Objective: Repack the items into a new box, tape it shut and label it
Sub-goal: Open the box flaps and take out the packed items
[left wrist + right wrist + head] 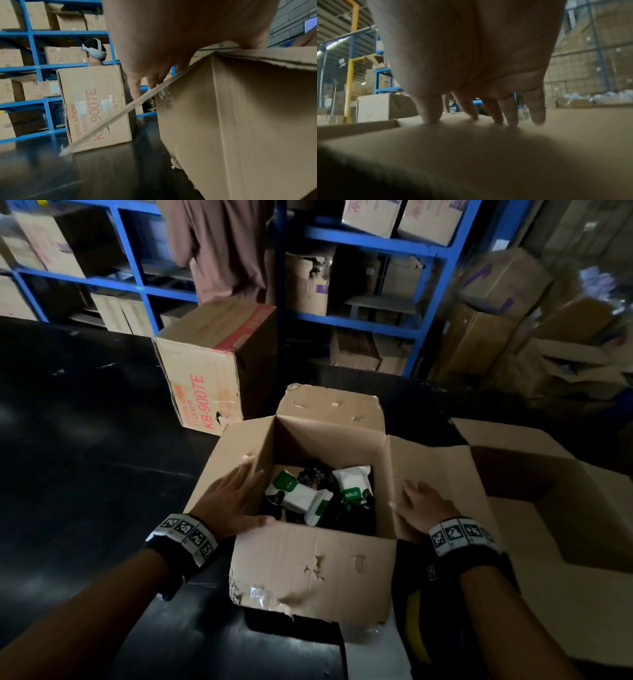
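Head view showed a worn open box [310,570] of white-and-green packets [298,498] on a dark glossy table [85,474], a second open box [548,508] touching its right side. Left hand [229,505] and right hand [424,505] pressed flat-fingered on its side flaps. Blue shelving [359,241] stacked with cartons stood behind.

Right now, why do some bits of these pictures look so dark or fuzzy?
Head view: dim light, so the black table swallows detail and the shelves curve and smear at the edges. Left wrist view: the left hand is a close blur. Right wrist view: the right hand shades the cardboard flap; near corner black.
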A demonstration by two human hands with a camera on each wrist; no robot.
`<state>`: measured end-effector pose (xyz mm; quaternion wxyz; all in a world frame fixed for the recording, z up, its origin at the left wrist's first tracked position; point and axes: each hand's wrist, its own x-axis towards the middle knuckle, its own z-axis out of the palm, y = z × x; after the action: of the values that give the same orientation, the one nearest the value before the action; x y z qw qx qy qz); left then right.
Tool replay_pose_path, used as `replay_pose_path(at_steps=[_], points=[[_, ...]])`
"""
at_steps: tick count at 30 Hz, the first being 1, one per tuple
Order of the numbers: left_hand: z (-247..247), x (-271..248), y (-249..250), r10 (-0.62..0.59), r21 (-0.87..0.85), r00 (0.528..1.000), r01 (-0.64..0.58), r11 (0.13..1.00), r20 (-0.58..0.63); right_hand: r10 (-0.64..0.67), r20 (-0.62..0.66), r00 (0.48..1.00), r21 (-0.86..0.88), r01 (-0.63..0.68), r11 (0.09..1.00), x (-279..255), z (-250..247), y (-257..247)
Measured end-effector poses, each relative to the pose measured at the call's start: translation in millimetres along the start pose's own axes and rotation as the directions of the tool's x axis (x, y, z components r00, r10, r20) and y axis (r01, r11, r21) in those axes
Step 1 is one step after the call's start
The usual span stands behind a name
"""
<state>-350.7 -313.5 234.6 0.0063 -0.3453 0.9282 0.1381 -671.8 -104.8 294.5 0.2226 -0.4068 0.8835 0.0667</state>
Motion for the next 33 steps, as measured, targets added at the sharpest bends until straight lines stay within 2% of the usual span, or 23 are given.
replay_pose_path(at_steps=[2, 4, 7, 12, 15, 18, 22, 26, 28, 31, 33], points=[[-10.4, 0.0, 4.0, -0.002, 0.038, 1.000, 0.000, 0.999, 0.029, -0.018, -0.044, 0.999, 0.053, 0.020, 0.998, 5.4, -1.8, -7.5], [-27.9, 2.5, 14.5, 0.011, 0.061, 0.999, -0.014, 0.998, 0.048, -0.062, -0.146, 0.987, 0.010, 0.064, 0.998, 11.2, -11.9, -16.3], [-53.2, 13.5, 40.1, 0.067, 0.058, 0.997, -0.065, 0.996, -0.028, -0.151, -0.240, 0.959, 0.043, 0.166, 0.985, 25.1, -28.5, -37.8], [-74.4, 72.1, 75.0, 0.068, -0.018, 0.992, -0.070, 0.997, -0.105, -0.188, -0.225, 0.956, 0.308, 0.252, 0.917, 69.6, -36.2, -84.2], [-70.2, 116.6, 88.9, 0.009, -0.080, 0.994, -0.017, 0.997, -0.107, -0.172, -0.149, 0.974, 0.336, 0.213, 0.918, 99.2, -31.0, -104.7], [-53.0, 148.9, 99.4, -0.088, -0.122, 0.995, 0.083, 0.989, -0.039, -0.145, -0.086, 0.986, 0.357, 0.167, 0.919, 127.1, -17.9, -115.2], [-13.3, 170.9, 95.6, -0.145, -0.206, 0.978, 0.174, 0.963, 0.151, -0.066, -0.099, 0.993, 0.393, 0.099, 0.914, 150.4, 10.3, -110.4], [24.6, 177.8, 84.6, -0.243, -0.068, 0.932, 0.270, 0.960, 0.268, 0.020, -0.071, 0.997, 0.328, 0.004, 0.945, 168.8, 41.4, -97.7], [44.6, 175.8, 75.7, -0.270, -0.001, 0.918, 0.283, 0.959, 0.290, 0.033, -0.079, 0.996, 0.270, -0.011, 0.963, 175.6, 52.2, -95.0], [73.1, 170.6, 67.6, -0.267, 0.081, 0.877, 0.256, 0.963, 0.399, 0.043, -0.085, 0.995, 0.257, -0.020, 0.966, 188.4, 66.6, -93.4], [84.9, 173.1, 69.0, -0.310, 0.101, 0.864, 0.295, 0.950, 0.396, 0.079, -0.072, 0.994, 0.264, -0.057, 0.963, 194.6, 71.6, -93.1]])
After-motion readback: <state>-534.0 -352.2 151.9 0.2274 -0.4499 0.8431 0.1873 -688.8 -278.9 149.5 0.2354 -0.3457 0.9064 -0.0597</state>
